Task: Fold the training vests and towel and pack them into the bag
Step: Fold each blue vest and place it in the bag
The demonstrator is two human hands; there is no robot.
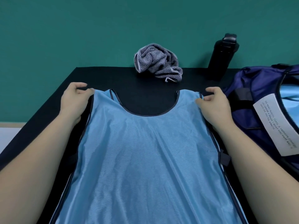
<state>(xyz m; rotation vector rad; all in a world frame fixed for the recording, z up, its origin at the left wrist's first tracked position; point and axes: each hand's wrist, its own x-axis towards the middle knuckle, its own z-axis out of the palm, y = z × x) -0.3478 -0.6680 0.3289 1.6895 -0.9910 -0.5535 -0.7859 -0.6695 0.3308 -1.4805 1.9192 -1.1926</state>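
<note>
A light blue mesh training vest (145,151) with dark trim lies spread flat on the black table (48,113), neckline away from me. My left hand (73,102) pinches its left shoulder strap. My right hand (215,105) pinches the right shoulder strap. A crumpled grey striped towel (158,63) sits at the table's far edge. A navy bag (252,101) stands open at the right, with light blue fabric (289,97) showing inside it.
A black bottle (221,55) stands at the far right of the table, between the towel and the bag. A white label (275,125) with print hangs on the bag's rim. A green wall rises behind the table.
</note>
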